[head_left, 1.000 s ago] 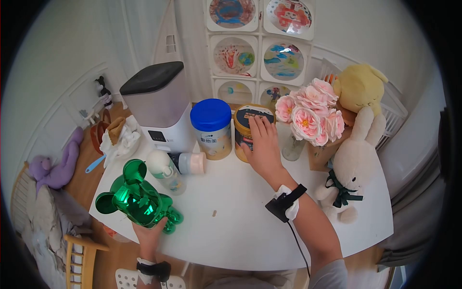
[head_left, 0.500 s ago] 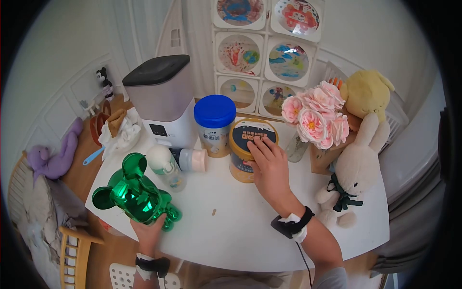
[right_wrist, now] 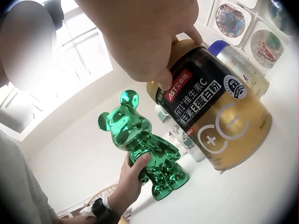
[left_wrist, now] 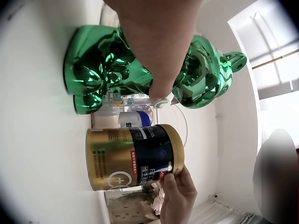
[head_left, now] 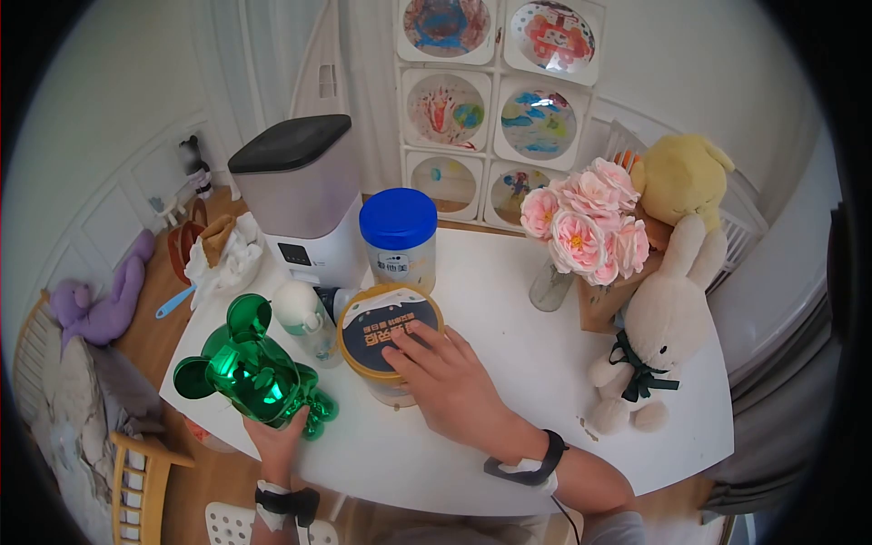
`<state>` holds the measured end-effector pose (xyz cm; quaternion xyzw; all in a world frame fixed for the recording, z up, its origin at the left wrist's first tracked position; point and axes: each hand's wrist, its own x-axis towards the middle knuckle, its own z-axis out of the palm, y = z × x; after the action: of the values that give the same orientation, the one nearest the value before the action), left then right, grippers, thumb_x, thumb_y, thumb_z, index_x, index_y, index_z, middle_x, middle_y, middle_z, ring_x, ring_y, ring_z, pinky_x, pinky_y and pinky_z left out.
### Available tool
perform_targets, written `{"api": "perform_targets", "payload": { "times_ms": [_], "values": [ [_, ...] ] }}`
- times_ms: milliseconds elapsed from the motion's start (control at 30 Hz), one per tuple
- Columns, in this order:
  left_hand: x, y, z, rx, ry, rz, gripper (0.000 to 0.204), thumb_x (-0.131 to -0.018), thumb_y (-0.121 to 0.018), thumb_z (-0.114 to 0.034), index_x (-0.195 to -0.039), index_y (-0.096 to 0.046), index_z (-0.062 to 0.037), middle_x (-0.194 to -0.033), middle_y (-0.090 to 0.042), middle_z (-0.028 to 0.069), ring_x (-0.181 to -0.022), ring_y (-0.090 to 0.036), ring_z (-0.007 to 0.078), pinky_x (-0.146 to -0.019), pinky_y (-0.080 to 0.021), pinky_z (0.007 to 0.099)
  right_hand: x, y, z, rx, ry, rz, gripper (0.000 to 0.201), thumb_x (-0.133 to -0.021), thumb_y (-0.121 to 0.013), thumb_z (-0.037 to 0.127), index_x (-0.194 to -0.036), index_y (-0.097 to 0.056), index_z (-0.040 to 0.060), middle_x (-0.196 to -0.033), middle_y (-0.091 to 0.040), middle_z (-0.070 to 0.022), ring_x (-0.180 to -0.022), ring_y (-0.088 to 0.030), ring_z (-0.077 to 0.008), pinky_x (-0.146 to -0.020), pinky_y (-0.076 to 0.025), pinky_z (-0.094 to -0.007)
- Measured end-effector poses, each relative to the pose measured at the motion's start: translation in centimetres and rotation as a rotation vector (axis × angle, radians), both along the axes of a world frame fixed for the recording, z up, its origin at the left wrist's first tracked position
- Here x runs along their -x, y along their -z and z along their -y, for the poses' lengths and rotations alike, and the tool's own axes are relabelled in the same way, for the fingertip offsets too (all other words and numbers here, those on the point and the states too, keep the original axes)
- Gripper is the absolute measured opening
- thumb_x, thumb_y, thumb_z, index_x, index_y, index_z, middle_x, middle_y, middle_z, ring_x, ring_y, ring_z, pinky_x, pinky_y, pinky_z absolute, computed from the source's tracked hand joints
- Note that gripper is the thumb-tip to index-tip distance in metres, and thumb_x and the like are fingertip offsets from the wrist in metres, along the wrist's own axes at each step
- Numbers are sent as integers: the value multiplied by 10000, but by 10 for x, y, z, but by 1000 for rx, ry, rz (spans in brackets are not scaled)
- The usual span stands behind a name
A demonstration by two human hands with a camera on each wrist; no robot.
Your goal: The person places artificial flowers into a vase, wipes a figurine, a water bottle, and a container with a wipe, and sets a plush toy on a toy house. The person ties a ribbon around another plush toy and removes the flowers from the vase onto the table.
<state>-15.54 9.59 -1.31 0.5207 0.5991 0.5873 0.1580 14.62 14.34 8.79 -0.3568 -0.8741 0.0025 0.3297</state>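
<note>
My left hand (head_left: 275,443) grips a shiny green bear figurine (head_left: 252,374) around its body, at the table's left front. The bear's feet are at the white tabletop in the right wrist view. My right hand (head_left: 459,395) holds a gold and black protein powder canister (head_left: 371,338) by its lid rim, thumb on one side and fingers across the top. In the right wrist view the canister (right_wrist: 212,112) leans, its base close to the tabletop. It is just right of the bear. A white-capped bottle (head_left: 302,312) stands between bear and canister, partly hidden.
A blue-lidded can (head_left: 398,227) and a grey-white machine with a black lid (head_left: 300,191) are behind. Pink flowers (head_left: 581,227) in a glass vase (head_left: 550,289) and a white plush rabbit (head_left: 663,318) stand right on the white table (head_left: 527,400).
My right hand has brought the canister from beside the blue-lidded can leftward and toward me, near the bear. It now covers the pink-ended cylinder. My left hand and the bear have barely moved.
</note>
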Motion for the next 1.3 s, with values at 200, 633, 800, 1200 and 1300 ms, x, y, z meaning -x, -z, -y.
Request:
{"api": "perform_targets", "payload": {
  "times_ms": [200,633,800,1200,1300],
  "values": [
    [-4,-10,2,31,3,-13,822,-666,-842,-49,-1364,-415,14,-1267,-544,165,-1110,-583,268,-977,-473,376,-16,-46,-39,153,-67,-328,488,-776,-629,24,-1262,-584,18,-1331,-555,-190,-1268,-492,-368,-1059,-397,-459],
    [8,14,-1,-22,6,-7,913,-659,-842,-73,-1418,-347,36,-1333,-491,179,-1189,-523,281,-1048,-406,399,3,-3,-203,333,237,-426,1134,-602,-905,406,-1499,-306,57,-1530,-168,-374,-1397,-315,-500,-1132,-341,-480],
    [5,13,0,0,18,-4,905,-668,-829,-54,-1424,-340,36,-1337,-487,182,-1191,-524,289,-1053,-404,402,8,-7,-198,405,183,-522,1056,-619,-894,385,-1459,-366,21,-1488,-288,-299,-1318,-435,-466,-1084,-415,-460],
    [-11,-3,-2,-76,-46,60,794,-626,-834,-60,-1300,-425,37,-1156,-588,164,-1036,-601,275,-951,-471,391,-49,-3,-156,143,673,-483,975,-676,-851,387,-1442,-367,26,-1410,-369,-306,-1228,-478,-484,-1011,-440,-508],
    [-13,-5,-2,-82,-55,92,798,-626,-838,-65,-1304,-430,39,-1164,-586,165,-1045,-599,274,-954,-470,388,-55,-4,-141,256,643,-441,964,-698,-836,406,-1448,-364,25,-1403,-360,-327,-1261,-439,-485,-1054,-385,-524]
  ]
}}
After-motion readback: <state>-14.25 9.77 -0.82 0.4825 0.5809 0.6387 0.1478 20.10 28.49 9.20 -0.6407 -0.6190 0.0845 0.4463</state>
